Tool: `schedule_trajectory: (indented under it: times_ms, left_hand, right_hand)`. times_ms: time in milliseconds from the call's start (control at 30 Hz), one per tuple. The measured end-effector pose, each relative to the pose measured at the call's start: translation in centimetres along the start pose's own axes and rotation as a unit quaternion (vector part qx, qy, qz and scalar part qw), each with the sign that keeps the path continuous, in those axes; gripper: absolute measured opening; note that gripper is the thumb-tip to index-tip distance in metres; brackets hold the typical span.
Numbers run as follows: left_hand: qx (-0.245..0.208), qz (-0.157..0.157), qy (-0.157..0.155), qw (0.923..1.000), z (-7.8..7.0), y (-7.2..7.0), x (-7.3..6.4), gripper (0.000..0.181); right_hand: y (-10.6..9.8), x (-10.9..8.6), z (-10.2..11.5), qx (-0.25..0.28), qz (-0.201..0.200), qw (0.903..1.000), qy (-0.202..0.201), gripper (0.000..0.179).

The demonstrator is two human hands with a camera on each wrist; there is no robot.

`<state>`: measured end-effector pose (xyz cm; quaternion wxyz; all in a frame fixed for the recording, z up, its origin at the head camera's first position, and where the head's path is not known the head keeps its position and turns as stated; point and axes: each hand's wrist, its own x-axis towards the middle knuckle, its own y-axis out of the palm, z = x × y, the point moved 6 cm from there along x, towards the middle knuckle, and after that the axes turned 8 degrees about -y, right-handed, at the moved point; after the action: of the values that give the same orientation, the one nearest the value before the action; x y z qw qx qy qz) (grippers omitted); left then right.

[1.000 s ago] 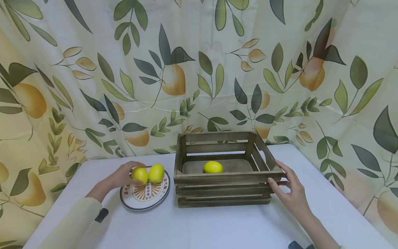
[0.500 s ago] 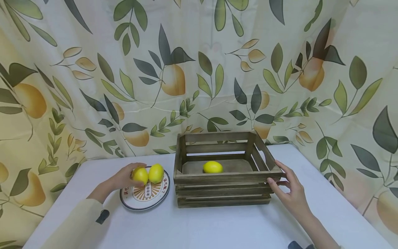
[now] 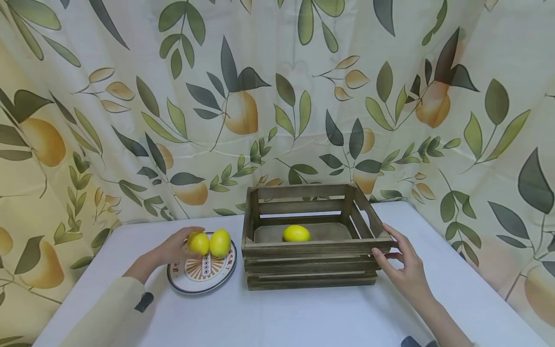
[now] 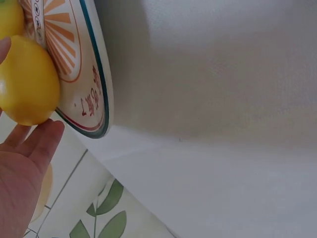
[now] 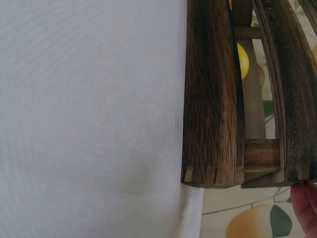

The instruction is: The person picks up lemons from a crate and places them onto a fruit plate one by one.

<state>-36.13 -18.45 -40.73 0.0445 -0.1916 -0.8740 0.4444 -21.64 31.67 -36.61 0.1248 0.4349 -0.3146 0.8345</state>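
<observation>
currently, one lemon (image 3: pixel 198 244) is cupped by the curled fingers of the left hand (image 3: pixel 175 246) above the plate (image 3: pixel 204 285), with a second lemon (image 3: pixel 221 243) just rightward; well right of those fingers, the lengthwise crate (image 3: pixel 312 249) is pinched at its far end by the right hand (image 3: pixel 406 270).

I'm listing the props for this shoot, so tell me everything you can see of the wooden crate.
The wooden crate is rectangular and open-topped, built of grey-brown slats with gaps between them; the right wrist view shows dark, streaky grain. A curved cutout shows in its right end's top slat. It stands upright on the white cloth, right of the plate and apart from it. One lemon lies on its floor. The right hand touches its near right corner.
</observation>
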Motion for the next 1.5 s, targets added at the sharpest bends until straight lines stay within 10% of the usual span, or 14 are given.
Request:
schedule_trajectory:
  times_ms: [633,1500]
  left_hand:
    - [-0.03,-0.09,0.043,0.9946,-3.0,-2.7,0.7,0.059]
    - [-0.083,-0.083,0.183,0.9761,-14.2,-3.0,2.4,0.049]
  right_hand:
    - [-0.4,0.2,-0.1,0.002,0.001,0.9999,0.016,0.072]
    - [0.0,-0.1,0.0,0.001,0.004,0.9997,0.023,0.074]
